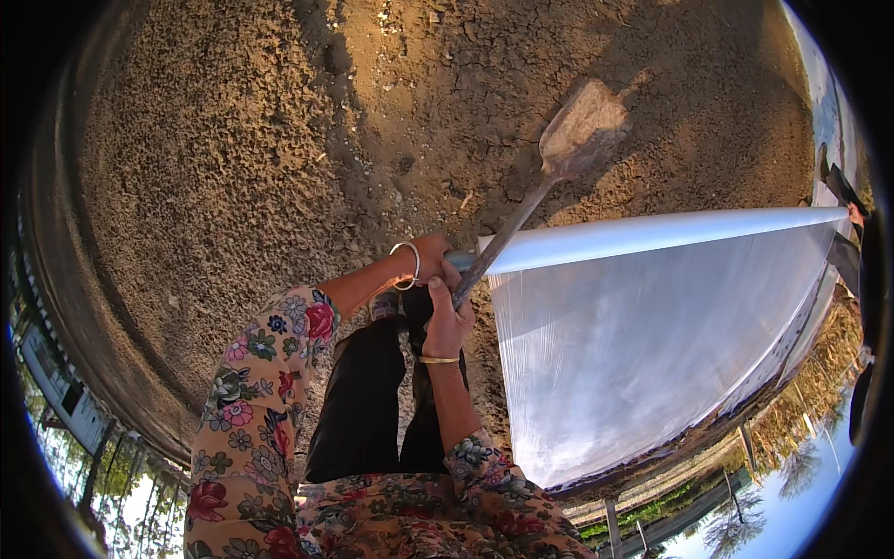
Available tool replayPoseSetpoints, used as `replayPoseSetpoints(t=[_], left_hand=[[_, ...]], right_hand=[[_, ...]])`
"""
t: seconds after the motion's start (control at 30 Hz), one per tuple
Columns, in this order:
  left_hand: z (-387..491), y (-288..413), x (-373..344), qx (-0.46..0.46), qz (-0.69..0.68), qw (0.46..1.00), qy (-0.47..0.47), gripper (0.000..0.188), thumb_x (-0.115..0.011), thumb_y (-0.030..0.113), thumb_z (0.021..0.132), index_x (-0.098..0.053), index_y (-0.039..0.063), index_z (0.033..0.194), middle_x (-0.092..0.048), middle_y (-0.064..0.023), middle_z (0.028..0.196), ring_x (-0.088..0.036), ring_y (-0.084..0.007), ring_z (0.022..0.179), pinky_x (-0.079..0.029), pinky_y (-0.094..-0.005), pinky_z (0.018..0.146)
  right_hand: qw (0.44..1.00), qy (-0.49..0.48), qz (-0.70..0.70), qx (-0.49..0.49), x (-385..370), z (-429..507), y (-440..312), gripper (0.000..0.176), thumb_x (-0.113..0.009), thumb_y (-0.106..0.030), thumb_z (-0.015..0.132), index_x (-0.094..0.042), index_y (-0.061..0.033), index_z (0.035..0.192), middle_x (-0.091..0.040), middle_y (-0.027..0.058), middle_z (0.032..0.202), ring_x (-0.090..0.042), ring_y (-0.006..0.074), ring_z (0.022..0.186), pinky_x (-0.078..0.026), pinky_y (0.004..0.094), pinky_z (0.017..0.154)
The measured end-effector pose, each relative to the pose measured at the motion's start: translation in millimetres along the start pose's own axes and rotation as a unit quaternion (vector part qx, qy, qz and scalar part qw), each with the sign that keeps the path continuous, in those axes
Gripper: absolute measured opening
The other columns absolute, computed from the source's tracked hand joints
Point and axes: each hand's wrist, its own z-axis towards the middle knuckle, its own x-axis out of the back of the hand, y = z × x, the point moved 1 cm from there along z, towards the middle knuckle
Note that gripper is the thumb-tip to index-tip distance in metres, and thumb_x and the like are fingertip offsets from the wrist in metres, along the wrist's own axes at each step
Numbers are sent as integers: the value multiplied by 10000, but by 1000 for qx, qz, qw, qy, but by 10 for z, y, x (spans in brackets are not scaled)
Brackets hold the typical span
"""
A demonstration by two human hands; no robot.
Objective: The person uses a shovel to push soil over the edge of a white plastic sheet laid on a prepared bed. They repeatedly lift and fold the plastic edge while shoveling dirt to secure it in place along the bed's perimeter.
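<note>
My left hand [433, 258], with a pale bangle at its wrist, is closed around the bar end [459, 260] at the near end of a roll of clear plastic film [628, 234]. My right hand [449, 318], wearing a gold-coloured bangle, grips the shaft of a long-handled shovel [513, 223]. The shaft crosses in front of the roll's end, and the soil-caked shovel blade [583, 133] points up and to the right over the ground. From the roll, a wide sheet of plastic film [628, 349] stretches down and to the right.
Rough, cracked soil [230, 140] surrounds my feet. At the far right, another person's hand [855, 214] is at the roll's other end, with dark clothing beside it. Dry plants [817, 377] and posts stand beyond the sheet. A low pale structure [63, 391] lies at the far left.
</note>
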Motion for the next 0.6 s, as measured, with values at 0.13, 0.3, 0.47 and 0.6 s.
replayPoseSetpoints(t=[0.13,0.3,0.47,0.6], left_hand=[[-184,195,341,6,-113,994,2,401,-785,111,606,-652,-49,949,-643,-143,678,-630,-215,554,-501,-355,470],[26,297,714,22,-199,978,-65,384,-756,30,607,-608,-106,935,-584,-143,608,-595,-226,500,-454,-352,395],[223,353,1077,75,-229,963,-124,453,-772,87,590,-666,-10,1020,-655,-119,729,-618,-182,550,-481,-366,465],[337,483,1337,23,-117,987,-108,525,-863,151,557,-643,10,1012,-662,-104,766,-658,-201,710,-500,-384,567]], right_hand=[[998,37,-21,44,1,18,-56,241,-680,-117,871,-656,25,1064,-621,56,1066,-560,121,938,-463,286,816],[996,73,55,-14,-156,4,113,64,-556,-2,861,-602,17,901,-607,137,1083,-592,187,992,-488,327,901],[991,111,70,-35,-883,47,210,64,-578,-14,837,-607,5,891,-595,49,876,-531,107,784,-458,270,720],[992,98,65,-51,-1421,115,-27,38,-594,-27,843,-629,-16,852,-610,12,833,-544,87,780,-441,269,721]])
